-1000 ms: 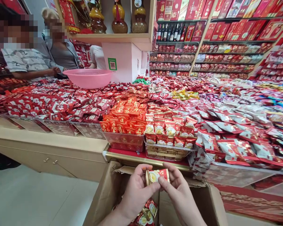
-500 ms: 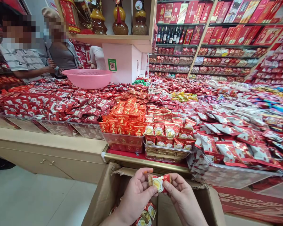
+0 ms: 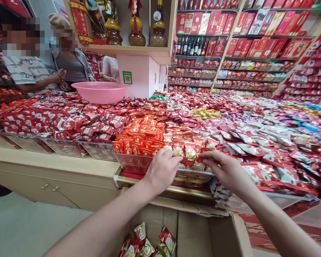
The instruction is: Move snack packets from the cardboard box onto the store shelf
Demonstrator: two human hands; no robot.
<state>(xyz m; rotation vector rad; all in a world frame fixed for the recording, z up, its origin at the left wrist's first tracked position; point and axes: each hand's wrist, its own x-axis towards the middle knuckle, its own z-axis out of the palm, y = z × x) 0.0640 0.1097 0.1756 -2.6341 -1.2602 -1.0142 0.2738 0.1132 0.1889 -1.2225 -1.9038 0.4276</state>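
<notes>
My left hand [image 3: 163, 170] and my right hand [image 3: 226, 169] are both stretched out over a clear tray [image 3: 189, 176] of red durian candy packets [image 3: 190, 151] on the shop counter. The left fingers are curled and pinched at the front row of packets. The right fingers are pinched on a packet at the tray's right front. What exactly each pinch holds is partly hidden by the hands. Below my arms an open cardboard box [image 3: 203, 228] holds several more of the same red packets [image 3: 147, 244].
The counter [image 3: 50, 167] is covered with trays of red wrapped sweets [image 3: 59, 121]. A pink basin [image 3: 100, 91] sits on them at the back. Two people [image 3: 42, 67] stand at the far left. Shelves of red boxes and bottles [image 3: 230, 43] fill the back wall.
Both hands rose from over the box, where they held one durian packet between them, and reached forward to the tray's front row. The camera tilted down slightly.
</notes>
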